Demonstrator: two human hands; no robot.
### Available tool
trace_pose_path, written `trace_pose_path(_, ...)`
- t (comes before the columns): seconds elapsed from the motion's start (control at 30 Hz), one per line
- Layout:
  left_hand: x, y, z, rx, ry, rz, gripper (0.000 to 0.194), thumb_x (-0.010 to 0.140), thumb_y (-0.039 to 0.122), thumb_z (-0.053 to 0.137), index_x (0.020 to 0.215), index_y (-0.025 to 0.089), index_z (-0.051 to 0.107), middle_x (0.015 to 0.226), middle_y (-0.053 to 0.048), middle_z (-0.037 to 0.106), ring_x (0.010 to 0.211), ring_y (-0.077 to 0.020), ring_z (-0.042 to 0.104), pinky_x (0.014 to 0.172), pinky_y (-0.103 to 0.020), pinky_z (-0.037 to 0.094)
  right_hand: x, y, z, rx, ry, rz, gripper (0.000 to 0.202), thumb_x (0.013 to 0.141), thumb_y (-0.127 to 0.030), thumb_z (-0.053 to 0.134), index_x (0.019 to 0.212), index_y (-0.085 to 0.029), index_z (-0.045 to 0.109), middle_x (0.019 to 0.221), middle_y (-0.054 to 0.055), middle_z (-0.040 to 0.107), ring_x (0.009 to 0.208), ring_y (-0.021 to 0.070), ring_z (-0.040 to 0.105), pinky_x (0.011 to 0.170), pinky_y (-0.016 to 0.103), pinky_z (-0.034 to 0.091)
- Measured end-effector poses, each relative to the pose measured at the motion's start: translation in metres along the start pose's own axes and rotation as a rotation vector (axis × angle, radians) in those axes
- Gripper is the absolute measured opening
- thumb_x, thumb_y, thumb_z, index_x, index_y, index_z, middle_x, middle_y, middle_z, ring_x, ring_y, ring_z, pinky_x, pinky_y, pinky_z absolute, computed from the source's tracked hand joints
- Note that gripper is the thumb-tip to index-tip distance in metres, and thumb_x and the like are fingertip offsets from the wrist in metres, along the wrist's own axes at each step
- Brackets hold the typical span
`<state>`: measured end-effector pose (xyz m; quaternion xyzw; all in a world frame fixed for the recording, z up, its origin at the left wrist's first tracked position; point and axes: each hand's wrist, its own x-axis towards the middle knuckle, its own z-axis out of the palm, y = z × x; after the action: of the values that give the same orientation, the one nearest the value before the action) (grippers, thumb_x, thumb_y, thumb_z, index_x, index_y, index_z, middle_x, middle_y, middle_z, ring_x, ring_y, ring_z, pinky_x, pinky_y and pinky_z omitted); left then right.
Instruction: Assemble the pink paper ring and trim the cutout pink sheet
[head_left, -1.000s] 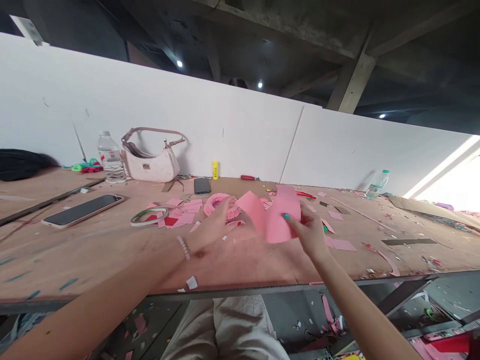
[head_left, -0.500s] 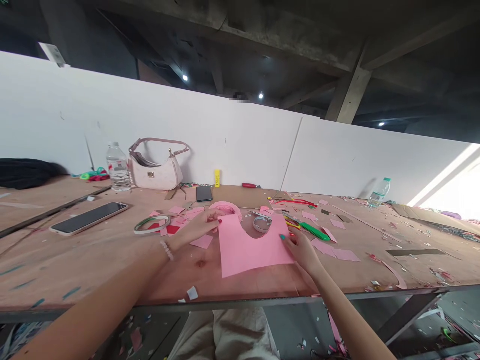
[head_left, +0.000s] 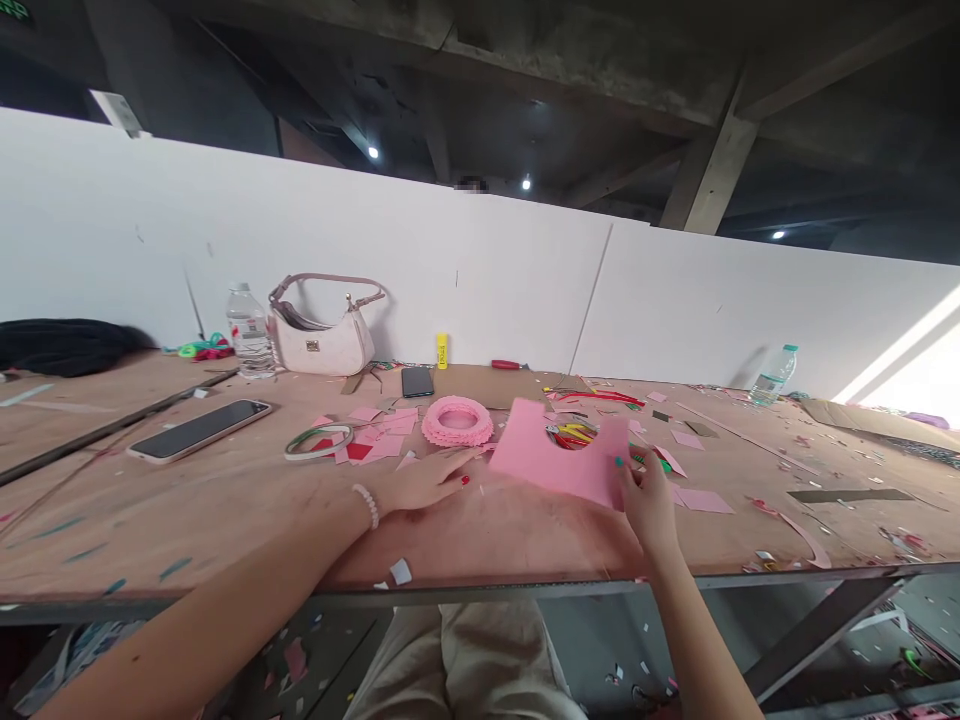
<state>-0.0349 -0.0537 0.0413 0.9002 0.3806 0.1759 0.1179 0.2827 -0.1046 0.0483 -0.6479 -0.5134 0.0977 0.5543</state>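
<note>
My right hand (head_left: 648, 498) pinches the right edge of a pink sheet (head_left: 551, 472) with a rounded cutout in its upper edge. The sheet is tilted, raised off the table at least in part. My left hand (head_left: 435, 480) lies low over the table with fingers stretched out, nothing in it. Its fingertips are close to the sheet's left corner; whether they touch I cannot tell. Just beyond them lies a pink ruffled ring (head_left: 448, 438). Yellow-handled tools (head_left: 574, 434) show through the cutout. Part of a green-handled tool (head_left: 663, 461) shows behind my right hand.
On the left are a phone (head_left: 202, 432), white hoops (head_left: 300, 452), and scattered pink paper pieces (head_left: 394, 425). A handbag (head_left: 330, 345), water bottle (head_left: 250, 335), glue stick (head_left: 442, 350), and dark phone (head_left: 418, 382) stand or lie along the back. Another bottle (head_left: 776, 378) leans far right.
My left hand has let go of the sheet and come down toward the table. My right hand has carried the sheet to the right, uncovering the pink ring.
</note>
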Motion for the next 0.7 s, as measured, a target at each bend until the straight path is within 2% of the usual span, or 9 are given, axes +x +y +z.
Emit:
trace_pose_path(0.13,0.003,-0.010,0.011,-0.069,-0.050,0.038,0.055,0.090,0.033,0.039,0.143,0.026,0.024,0.143,-0.003,0.036,0.127,-0.0215,0.040,0.104,-0.032,0.035,-0.003,-0.007,-0.007,0.090,0.210,0.025,0.030,0.075,-0.049,0.048,0.089,-0.022,0.044,0.056,-0.004,0.049,0.042,0.0117,0.039,0.041,0.022,0.029)
trace_pose_path(0.27,0.007,-0.010,0.013,-0.071,-0.101,0.086,0.051,0.093,0.032,0.034,0.142,0.023,0.026,0.145,-0.003,0.034,0.130,-0.0193,0.036,0.107,-0.030,0.030,-0.004,-0.010,-0.009,0.156,0.268,0.032,0.034,0.074,-0.054,0.051,0.084,-0.022,0.043,0.059,-0.004,0.049,0.045,0.0108,0.039,0.042,0.022,0.029)
trace_pose_path(0.43,0.026,0.000,0.010,0.044,-0.129,0.177,0.046,0.092,0.028,0.036,0.137,0.019,0.036,0.144,-0.006,0.035,0.128,-0.0233,0.038,0.105,-0.034,0.033,-0.004,-0.007,-0.008,0.231,0.239,-0.028,0.037,0.075,-0.057,0.053,0.082,-0.021,0.047,0.063,-0.003,0.049,0.051,0.0109,0.040,0.046,0.022,0.031)
trace_pose_path(0.57,0.041,0.009,0.014,0.191,0.014,0.186,0.050,0.090,0.032,0.042,0.137,0.018,0.034,0.148,-0.010,0.026,0.133,-0.0265,0.028,0.108,-0.041,0.028,-0.003,-0.002,-0.008,0.333,0.112,-0.133,0.036,0.077,-0.055,0.054,0.069,-0.020,0.050,0.066,-0.001,0.050,0.058,0.0113,0.041,0.051,0.023,0.032)
trace_pose_path(0.7,0.038,0.024,0.017,0.085,0.081,0.176,0.068,0.085,0.043,0.051,0.142,0.016,0.024,0.149,-0.011,0.021,0.137,-0.0265,0.019,0.110,-0.042,0.024,-0.003,0.006,-0.009,0.480,-0.016,-0.116,0.036,0.072,-0.054,0.062,0.065,-0.020,0.055,0.067,0.000,0.054,0.060,0.0126,0.044,0.053,0.024,0.036)
